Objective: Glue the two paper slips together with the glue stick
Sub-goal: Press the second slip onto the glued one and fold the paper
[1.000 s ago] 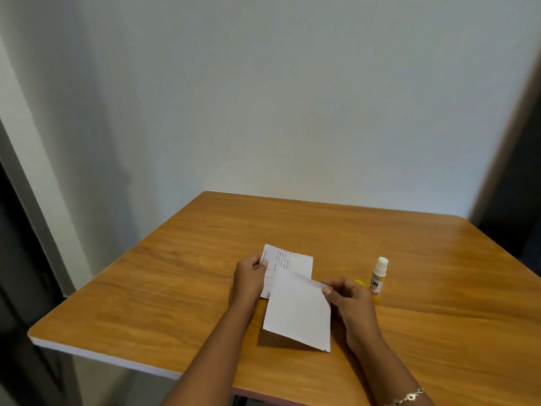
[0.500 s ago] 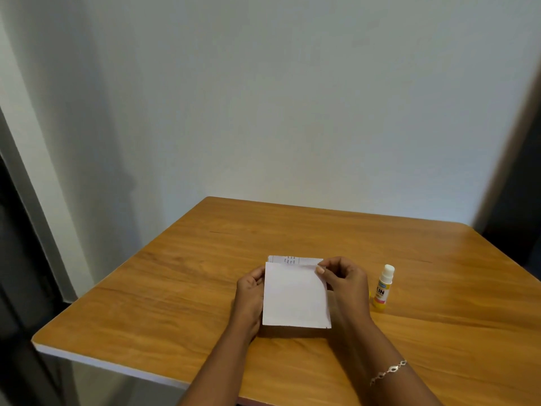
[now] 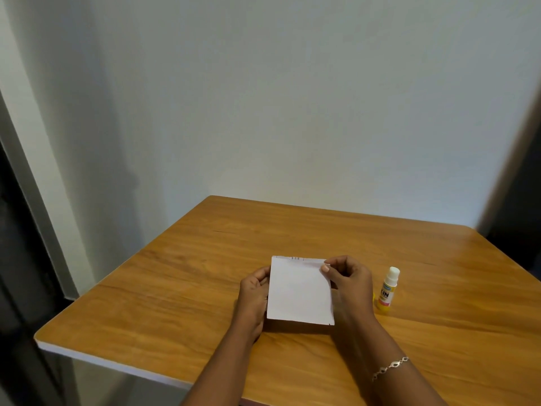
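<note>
A blank white paper slip (image 3: 298, 291) lies on top of a second, printed slip (image 3: 295, 258), of which only a thin strip shows along the far edge. My left hand (image 3: 254, 294) holds the left edge of the stacked slips. My right hand (image 3: 349, 281) pinches the top slip's far right corner between thumb and fingers. The glue stick (image 3: 388, 288), white-capped with a yellow label, stands upright on the table just right of my right hand.
The slips rest on a wooden table (image 3: 190, 288) with a white front edge, set against a plain wall. A small yellow piece (image 3: 373, 298) shows at the glue stick's base. A bracelet (image 3: 390, 367) circles my right wrist.
The blank slip, first tilted and held up by my right hand, has been laid flat over the printed slip, covering nearly all of it. My left hand has slid down along the left edge.
</note>
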The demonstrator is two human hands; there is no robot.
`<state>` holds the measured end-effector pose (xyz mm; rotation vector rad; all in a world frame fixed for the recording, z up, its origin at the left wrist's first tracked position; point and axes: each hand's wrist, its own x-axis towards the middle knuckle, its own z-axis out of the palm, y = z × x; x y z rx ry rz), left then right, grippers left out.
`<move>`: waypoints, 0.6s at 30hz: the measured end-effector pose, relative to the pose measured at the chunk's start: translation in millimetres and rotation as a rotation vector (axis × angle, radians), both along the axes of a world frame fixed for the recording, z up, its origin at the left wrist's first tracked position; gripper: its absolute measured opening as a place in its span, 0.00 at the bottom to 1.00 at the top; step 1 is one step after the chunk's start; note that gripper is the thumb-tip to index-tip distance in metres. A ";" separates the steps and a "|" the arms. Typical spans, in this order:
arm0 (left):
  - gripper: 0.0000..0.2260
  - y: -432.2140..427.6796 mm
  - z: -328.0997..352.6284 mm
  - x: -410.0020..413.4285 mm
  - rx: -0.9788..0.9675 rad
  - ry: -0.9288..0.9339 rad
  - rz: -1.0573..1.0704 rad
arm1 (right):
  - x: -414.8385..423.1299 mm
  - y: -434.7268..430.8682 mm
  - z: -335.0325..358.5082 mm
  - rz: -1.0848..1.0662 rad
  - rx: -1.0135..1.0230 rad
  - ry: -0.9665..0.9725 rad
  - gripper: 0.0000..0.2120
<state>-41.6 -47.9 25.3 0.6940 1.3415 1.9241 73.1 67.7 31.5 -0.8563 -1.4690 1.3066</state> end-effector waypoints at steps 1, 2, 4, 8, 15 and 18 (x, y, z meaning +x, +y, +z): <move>0.08 0.1 -0.6 -0.2 0.003 -0.001 -0.003 | 0.3 0.0 -0.2 -0.005 0.001 0.008 0.07; 0.08 0.1 -1.1 -0.4 0.007 -0.002 -0.007 | 0.5 0.0 0.0 -0.013 0.006 0.013 0.08; 0.08 0.6 -2.2 -0.7 0.013 -0.002 -0.013 | 0.7 0.8 -0.6 -0.022 0.021 0.017 0.08; 0.08 1.5 -3.4 -0.9 0.021 -0.005 -0.016 | 0.4 3.3 -2.8 -0.013 0.007 0.025 0.09; 0.08 2.2 -4.7 -1.4 0.013 0.007 -0.011 | -2.5 6.5 -2.8 -0.028 -0.023 0.004 0.07; 0.08 2.4 -5.3 -1.9 0.012 0.003 -0.010 | -3.0 6.2 -1.6 -0.034 -0.043 0.001 0.05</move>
